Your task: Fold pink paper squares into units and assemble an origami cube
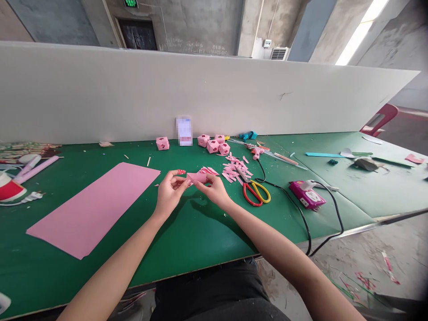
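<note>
Between my two hands, just above the green table, is a small piece of pink paper (pixel 196 177). My left hand (pixel 171 189) pinches its left end, thumb against fingers. The right end is gripped by my right hand (pixel 214 188), also closed, with part of the paper hidden behind the fingertips. Right behind my hands lie some pink paper strips (pixel 210 170). A larger heap of cut strips (pixel 232 169) spreads to the right, touching scissors (pixel 256 191) with one red and one yellow handle. To the left lies a large pink paper sheet (pixel 96 207).
Several folded pink paper boxes (pixel 212 146) stand near the white partition (pixel 214 93), by an upright phone (pixel 184 132). A pink glue gun (pixel 257 152) trails a black cable to a purple power strip (pixel 309 196). A red-and-white object (pixel 11 187) sits far left.
</note>
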{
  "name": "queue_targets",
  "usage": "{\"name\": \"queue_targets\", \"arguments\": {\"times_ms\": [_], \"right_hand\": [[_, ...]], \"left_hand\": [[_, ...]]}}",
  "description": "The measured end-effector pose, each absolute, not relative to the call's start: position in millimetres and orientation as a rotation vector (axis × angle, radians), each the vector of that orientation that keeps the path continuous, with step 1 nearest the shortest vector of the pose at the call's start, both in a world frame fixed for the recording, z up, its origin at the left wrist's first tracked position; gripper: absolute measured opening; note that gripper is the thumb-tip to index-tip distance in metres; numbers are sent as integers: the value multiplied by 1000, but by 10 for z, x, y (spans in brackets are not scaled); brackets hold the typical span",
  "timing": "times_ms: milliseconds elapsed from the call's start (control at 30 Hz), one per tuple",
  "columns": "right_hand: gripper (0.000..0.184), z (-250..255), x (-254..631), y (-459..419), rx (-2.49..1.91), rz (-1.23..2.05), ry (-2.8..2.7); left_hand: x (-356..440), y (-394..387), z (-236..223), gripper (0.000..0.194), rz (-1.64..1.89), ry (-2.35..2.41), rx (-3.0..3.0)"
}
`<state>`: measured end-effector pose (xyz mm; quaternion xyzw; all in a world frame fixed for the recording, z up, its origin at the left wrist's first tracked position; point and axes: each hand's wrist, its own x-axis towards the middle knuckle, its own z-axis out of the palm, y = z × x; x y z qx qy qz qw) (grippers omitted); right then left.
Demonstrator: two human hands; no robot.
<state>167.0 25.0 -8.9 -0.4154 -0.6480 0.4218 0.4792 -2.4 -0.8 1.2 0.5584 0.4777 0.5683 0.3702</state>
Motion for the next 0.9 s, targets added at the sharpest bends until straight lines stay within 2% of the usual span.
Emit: {"name": "queue_targets", "arguments": {"times_ms": [200,533,700,900], "right_hand": [[23,-130,1650,252,-981,1032,-1514],[20,-82,1795,406,-1146,888,-1405],[25,-62,1957,498,-1236,876,-1284],[41,-71,1800,388,-1048,1047,-1368]], "left_hand": [[-5,-30,-21,40,1474,1249,1561],[32,-80,51,32,1549,1211,1564],[-26,-65,118,37,1647,1270,1477],[-32,-45,125,40,1611,1250,1375]]}}
